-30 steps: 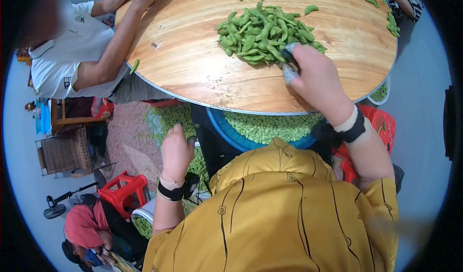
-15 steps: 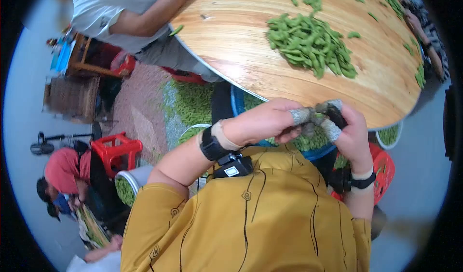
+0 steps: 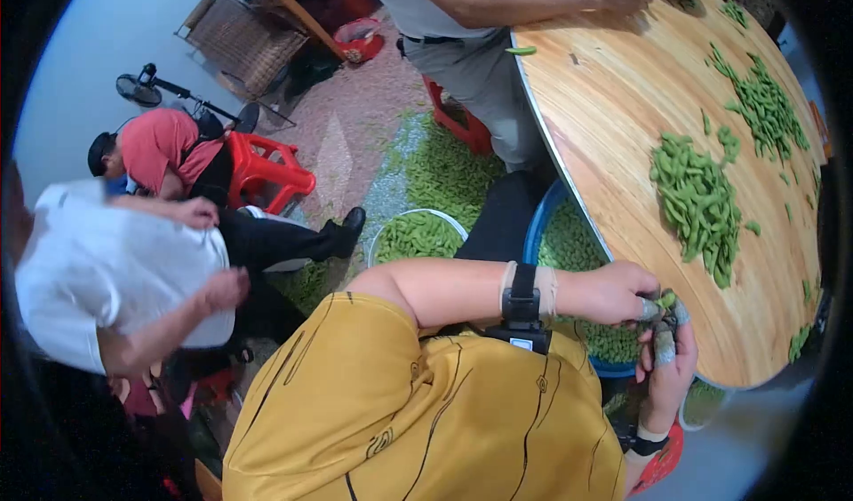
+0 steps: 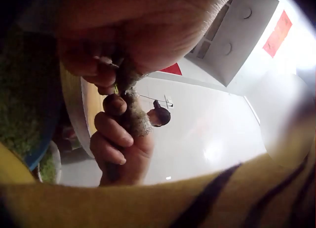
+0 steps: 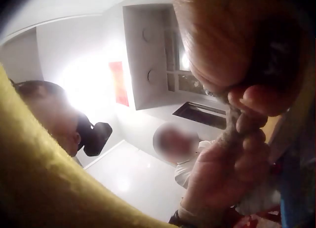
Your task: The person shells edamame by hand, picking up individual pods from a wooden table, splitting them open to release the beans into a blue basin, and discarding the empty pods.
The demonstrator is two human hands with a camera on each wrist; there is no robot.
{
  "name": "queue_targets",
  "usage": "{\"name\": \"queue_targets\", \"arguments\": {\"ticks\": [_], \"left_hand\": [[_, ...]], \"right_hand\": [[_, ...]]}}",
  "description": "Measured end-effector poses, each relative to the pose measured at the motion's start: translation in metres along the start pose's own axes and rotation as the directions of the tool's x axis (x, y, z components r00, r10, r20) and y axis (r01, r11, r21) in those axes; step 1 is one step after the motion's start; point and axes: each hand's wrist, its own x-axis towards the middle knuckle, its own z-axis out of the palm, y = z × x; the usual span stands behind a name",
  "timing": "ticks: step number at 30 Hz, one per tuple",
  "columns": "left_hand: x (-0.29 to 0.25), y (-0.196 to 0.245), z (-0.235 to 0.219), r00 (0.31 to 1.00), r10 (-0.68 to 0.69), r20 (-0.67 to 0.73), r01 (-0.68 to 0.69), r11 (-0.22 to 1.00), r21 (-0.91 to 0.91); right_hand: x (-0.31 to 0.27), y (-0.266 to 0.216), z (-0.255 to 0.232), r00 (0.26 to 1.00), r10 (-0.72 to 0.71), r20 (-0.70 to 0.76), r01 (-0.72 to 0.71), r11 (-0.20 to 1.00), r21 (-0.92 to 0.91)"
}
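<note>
Both hands meet just off the table's near edge in the head view. Between the taped fingertips sits a green soybean pod (image 3: 666, 298), mostly covered by the fingers. My left hand (image 3: 613, 293) reaches across from the left and pinches the pod. From below, my right hand (image 3: 673, 372) pinches it too, thumb and forefinger wrapped in grey tape. A sliver of green pod shows between the hands in the left wrist view. Under the hands, a blue basin (image 3: 534, 230) holds shelled beans (image 3: 569, 230). A pile of pods (image 3: 697, 203) lies on the table beyond.
The round wooden table (image 3: 613, 155) bears another pod heap (image 3: 771, 110) farther off. A white bucket (image 3: 435, 212) of pods stands left of the basin, near pods strewn on the floor (image 3: 444, 177). A red stool (image 3: 293, 181) and several people are around.
The right hand has come from the pod pile back to the body, and the left hand has risen from the side to meet it. The head view has swung left.
</note>
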Motion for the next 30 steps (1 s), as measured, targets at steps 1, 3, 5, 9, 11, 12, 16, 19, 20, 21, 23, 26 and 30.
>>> {"name": "queue_targets", "arguments": {"ticks": [1, 3, 5, 9, 11, 12, 16, 19, 20, 21, 23, 26, 30], "left_hand": [[0.003, -0.007, 0.000, 0.995, 0.099, -0.010, -0.098, 0.993, 0.070], [0.005, -0.011, 0.001, 0.977, 0.210, -0.041, -0.200, 0.964, 0.173], [0.004, -0.012, 0.001, 0.946, 0.319, -0.057, -0.293, 0.918, 0.268], [0.002, -0.011, 0.005, 0.889, 0.456, -0.028, -0.382, 0.776, 0.503], [0.002, -0.010, 0.006, 0.877, 0.480, -0.022, -0.390, 0.738, 0.550], [0.002, -0.010, 0.007, 0.880, 0.468, -0.076, -0.357, 0.760, 0.543], [0.004, -0.007, 0.006, 0.886, 0.449, -0.117, -0.334, 0.793, 0.509], [0.003, -0.003, 0.008, 0.876, 0.481, -0.041, -0.406, 0.780, 0.477], [0.002, -0.003, 0.007, 0.877, 0.480, -0.030, -0.409, 0.777, 0.479], [0.002, -0.002, 0.007, 0.881, 0.470, -0.044, -0.389, 0.775, 0.498], [0.005, -0.002, 0.006, 0.884, 0.467, -0.037, -0.379, 0.759, 0.529], [0.008, -0.003, 0.008, 0.892, 0.446, -0.072, -0.347, 0.778, 0.525], [0.007, -0.002, 0.009, 0.887, 0.460, -0.035, -0.363, 0.743, 0.562]], "right_hand": [[0.001, 0.000, -0.001, 1.000, 0.025, -0.016, -0.024, 0.999, 0.027], [0.002, 0.000, 0.003, 0.997, 0.054, -0.058, -0.051, 0.997, 0.051], [0.001, 0.001, 0.006, 0.997, 0.037, -0.068, -0.034, 0.998, 0.043], [0.005, 0.011, -0.002, 0.996, 0.011, -0.083, -0.009, 1.000, 0.023], [0.004, 0.007, 0.000, 0.994, 0.038, -0.103, -0.034, 0.999, 0.043], [0.003, 0.005, 0.000, 0.990, 0.058, -0.127, -0.050, 0.997, 0.065], [0.003, 0.007, -0.005, 0.992, 0.016, -0.128, -0.014, 1.000, 0.017], [0.004, 0.008, -0.008, 0.997, 0.002, -0.075, -0.003, 1.000, -0.004], [0.004, 0.009, -0.008, 0.998, 0.009, -0.068, -0.008, 1.000, 0.016], [0.003, 0.009, -0.008, 0.998, 0.013, -0.063, -0.011, 0.999, 0.036], [0.000, 0.004, -0.005, 0.995, 0.027, -0.092, -0.022, 0.998, 0.053], [-0.002, 0.004, -0.009, 0.994, 0.034, -0.108, -0.030, 0.999, 0.038], [0.003, 0.001, -0.006, 0.996, -0.039, -0.075, 0.038, 0.999, -0.009]]}}
